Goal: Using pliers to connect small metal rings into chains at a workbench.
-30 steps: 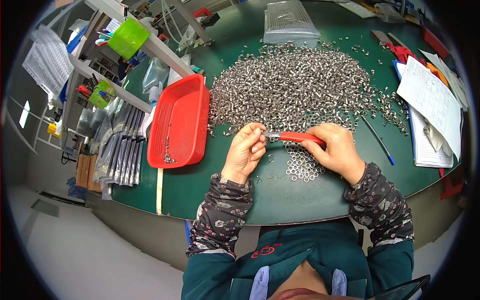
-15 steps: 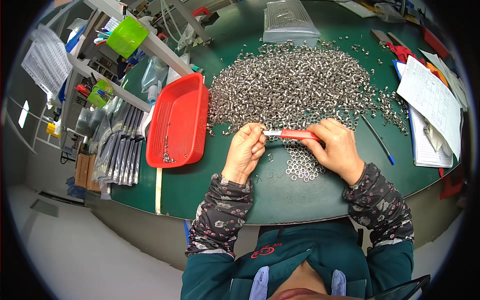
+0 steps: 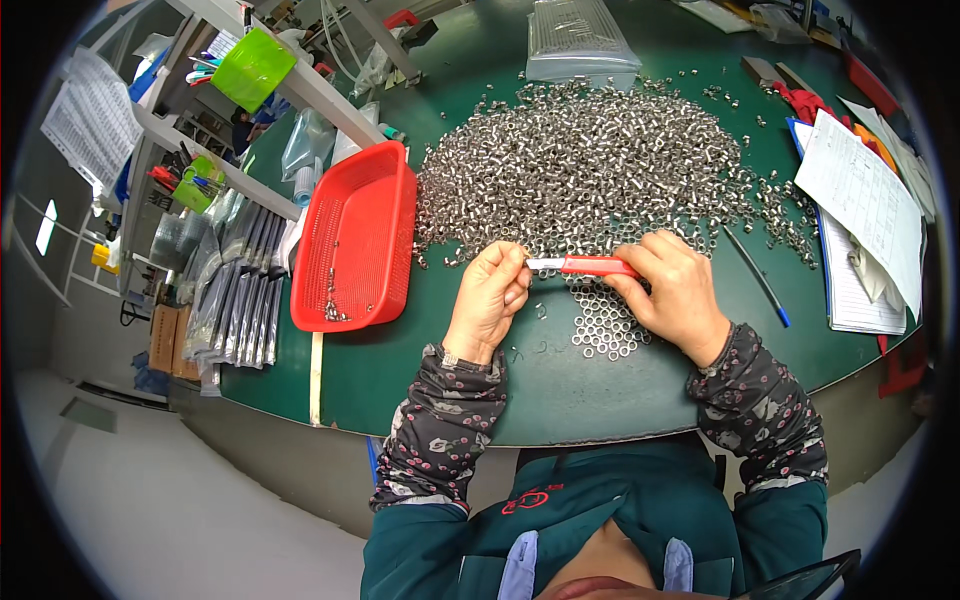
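My right hand (image 3: 675,298) is closed around a red-handled knife (image 3: 597,265), its short pale blade pointing left. The blade's tip reaches the pinched thumb and fingertips of my left hand (image 3: 488,298). Whatever small piece those fingers hold is mostly hidden; I cannot make it out. Just beyond both hands spreads a big heap of small shiny metal rings (image 3: 580,165). Beneath the knife and beside my right hand, a flat patch of loose metal rings (image 3: 603,328) lies in a single layer on the green table (image 3: 580,400).
At the left stands a red plastic basket (image 3: 355,230) with a few metal pieces inside. A blue-tipped pen (image 3: 757,276) lies right of my right hand, near papers on a clipboard (image 3: 865,205). A stack of clear plastic bags (image 3: 580,40) sits behind the heap.
Almost nothing differs. My hands and the knife have shifted very slightly upward in the picture, with the blade still at my left fingertips.
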A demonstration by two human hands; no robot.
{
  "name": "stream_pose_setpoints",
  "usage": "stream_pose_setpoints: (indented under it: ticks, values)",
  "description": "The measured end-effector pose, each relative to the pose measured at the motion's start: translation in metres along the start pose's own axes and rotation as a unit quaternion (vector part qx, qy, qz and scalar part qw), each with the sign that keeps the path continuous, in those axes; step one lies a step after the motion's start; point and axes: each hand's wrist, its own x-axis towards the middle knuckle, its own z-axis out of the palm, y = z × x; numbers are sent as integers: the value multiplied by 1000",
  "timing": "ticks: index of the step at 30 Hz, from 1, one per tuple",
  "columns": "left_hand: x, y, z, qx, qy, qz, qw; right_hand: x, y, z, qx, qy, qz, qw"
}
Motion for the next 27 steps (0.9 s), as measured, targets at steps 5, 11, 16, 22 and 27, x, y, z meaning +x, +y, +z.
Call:
stream_pose_setpoints:
  ticks: [5, 11, 16, 22, 27]
  values:
    - [0, 0, -2, 10, 4, -2, 1000, 0, 1, 0, -3, 0, -8, 1000]
    - [0, 1, -2, 23, 10, -9, 1000, 1, 0, -1, -8, -7, -18, 1000]
    - [0, 3, -1, 33, 8, -14, 999, 1, 0, -2, -8, -10, -24, 1000]
    - [0, 4, 1, 46, 19, -20, 999, 2, -1, -2, -1, -12, -21, 1000]
    - [-1, 7, 2, 73, 18, -26, 997, 1, -1, -3, 3, -17, -18, 1000]
